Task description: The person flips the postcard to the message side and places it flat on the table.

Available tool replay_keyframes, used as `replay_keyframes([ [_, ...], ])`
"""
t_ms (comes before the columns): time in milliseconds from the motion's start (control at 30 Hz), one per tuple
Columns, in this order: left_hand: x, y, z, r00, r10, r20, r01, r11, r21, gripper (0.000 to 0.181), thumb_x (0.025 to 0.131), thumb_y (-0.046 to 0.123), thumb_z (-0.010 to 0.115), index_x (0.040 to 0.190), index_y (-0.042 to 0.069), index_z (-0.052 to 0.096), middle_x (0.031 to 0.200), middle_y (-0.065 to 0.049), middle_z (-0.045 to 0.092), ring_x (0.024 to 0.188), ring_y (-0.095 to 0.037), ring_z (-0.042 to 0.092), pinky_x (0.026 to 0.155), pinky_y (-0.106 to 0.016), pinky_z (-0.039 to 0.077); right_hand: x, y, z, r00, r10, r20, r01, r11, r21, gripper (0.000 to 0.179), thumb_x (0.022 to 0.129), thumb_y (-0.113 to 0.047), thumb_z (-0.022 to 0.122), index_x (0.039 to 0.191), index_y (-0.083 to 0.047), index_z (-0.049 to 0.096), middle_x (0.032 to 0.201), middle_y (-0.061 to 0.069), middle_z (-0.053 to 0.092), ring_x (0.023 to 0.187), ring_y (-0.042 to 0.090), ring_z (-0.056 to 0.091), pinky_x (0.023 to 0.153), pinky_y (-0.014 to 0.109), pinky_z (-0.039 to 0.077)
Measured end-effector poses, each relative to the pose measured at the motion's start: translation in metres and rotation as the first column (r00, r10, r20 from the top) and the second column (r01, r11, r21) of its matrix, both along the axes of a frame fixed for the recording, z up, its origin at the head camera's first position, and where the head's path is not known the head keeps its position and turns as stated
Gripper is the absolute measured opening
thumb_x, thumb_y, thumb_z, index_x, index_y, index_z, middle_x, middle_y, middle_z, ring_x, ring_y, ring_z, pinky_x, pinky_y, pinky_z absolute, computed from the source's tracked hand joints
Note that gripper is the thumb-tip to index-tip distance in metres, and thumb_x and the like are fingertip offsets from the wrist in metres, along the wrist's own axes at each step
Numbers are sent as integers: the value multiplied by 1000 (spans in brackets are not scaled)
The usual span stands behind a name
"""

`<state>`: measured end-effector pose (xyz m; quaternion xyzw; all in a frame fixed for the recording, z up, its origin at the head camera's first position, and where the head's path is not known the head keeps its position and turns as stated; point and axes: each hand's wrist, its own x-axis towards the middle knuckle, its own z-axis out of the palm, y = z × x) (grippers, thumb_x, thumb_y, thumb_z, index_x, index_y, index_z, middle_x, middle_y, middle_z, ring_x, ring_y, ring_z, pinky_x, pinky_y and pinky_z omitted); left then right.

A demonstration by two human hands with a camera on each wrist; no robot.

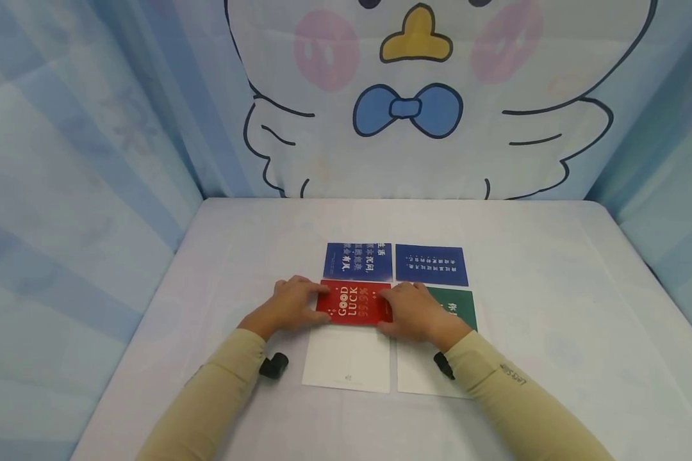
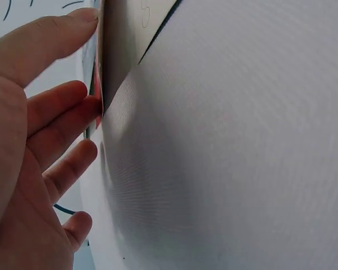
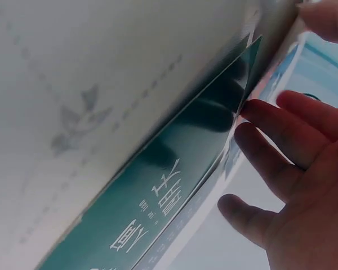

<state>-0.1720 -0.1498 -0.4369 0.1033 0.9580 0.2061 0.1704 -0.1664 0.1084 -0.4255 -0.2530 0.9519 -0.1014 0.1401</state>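
Note:
A red card (image 1: pixel 354 302) with "GOOD LUCK" on its face is held at its two short ends between my hands. My left hand (image 1: pixel 293 305) grips the left end, thumb near the front corner and fingers near the back one. At the opposite end my right hand (image 1: pixel 412 312) holds it likewise and partly covers a green card (image 1: pixel 455 304). In the left wrist view the card shows edge-on against the fingertips (image 2: pixel 93 107). The right wrist view has the green card (image 3: pixel 174 174) just below the fingers.
Two blue cards (image 1: pixel 357 261) (image 1: pixel 431 265) lie behind the red and green ones. In front are two white cards (image 1: pixel 347 358) (image 1: pixel 423 368), the right one partly under the forearm. A black piece (image 1: pixel 273 365) sits by the left wrist. A printed curtain (image 1: pixel 403 160) hangs behind the white table (image 1: pixel 254 237).

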Motion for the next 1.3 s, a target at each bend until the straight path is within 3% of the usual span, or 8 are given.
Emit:
replay_keyframes([
  [200, 3, 2, -3, 998, -41, -52, 40, 999, -7, 73, 78, 44, 82, 141, 17, 57, 133, -6, 58, 126, -29, 44, 105, -53, 30, 3, 0, -1, 997, 35, -67, -35, 999, 4, 63, 92, -38, 64, 144, -4, 51, 133, 16, 61, 130, 37, 48, 113, 57, 25],
  [400, 7, 5, -4, 991, -29, -130, 26, 999, -24, 54, 91, 42, 67, 136, 12, 59, 129, -9, 61, 123, -30, 49, 107, -52, 28, 5, 1, -2, 982, 96, -164, -88, 995, 53, 48, 98, -27, 55, 140, -4, 54, 124, 14, 67, 124, 34, 55, 111, 52, 32],
  [500, 7, 7, -2, 986, -27, -165, 20, 999, -45, 44, 97, 36, 60, 133, 10, 60, 126, -11, 63, 122, -31, 52, 108, -53, 27, 3, 0, -4, 987, 37, -156, -35, 999, 14, 44, 97, -19, 55, 138, -4, 55, 123, 16, 67, 121, 35, 56, 109, 51, 36],
  [667, 9, 8, -4, 984, 31, -177, -37, 999, -30, 48, 90, 16, 70, 134, 11, 54, 118, -9, 67, 117, -28, 56, 110, -53, 25, 1, 2, -5, 990, -127, -66, 120, 987, -111, 47, 95, -13, 61, 140, -4, 54, 129, 19, 62, 122, 39, 55, 104, 52, 42],
  [800, 10, 5, -7, 969, 66, -239, -54, 997, 54, 49, 89, 8, 72, 133, 9, 52, 108, -6, 71, 109, -25, 60, 108, -52, 27, 1, 5, -2, 986, -152, -67, 136, 970, -200, 44, 95, -12, 62, 137, -1, 56, 119, 17, 66, 111, 34, 62, 96, 48, 49],
  [1000, 15, 4, -8, 917, 182, -356, -95, 964, 247, 44, 93, 11, 71, 131, 2, 51, 99, -11, 74, 96, -26, 67, 98, -48, 34, 5, 9, 2, 958, -257, -129, 173, 873, -456, 42, 97, -13, 64, 134, 0, 50, 103, 16, 73, 67, 18, 64, 59, 33, 50],
  [1200, 23, 5, -3, 864, 273, -422, -92, 911, 402, 50, 94, 6, 70, 134, -1, 42, 96, -16, 73, 85, -28, 65, 81, -41, 53, 11, 4, 0, 934, -342, -100, 214, 762, -612, 36, 96, -7, 64, 126, -1, 44, 99, 15, 71, 79, 24, 67, 71, 40, 56],
  [1300, 23, 7, -3, 830, 296, -473, -68, 895, 440, 45, 96, 5, 65, 134, -1, 41, 95, -16, 72, 77, -26, 61, 69, -37, 50, 13, 1, 0, 929, -358, -96, 212, 726, -654, 28, 96, -4, 63, 119, 0, 49, 105, 18, 67, 84, 28, 68, 73, 43, 57],
])
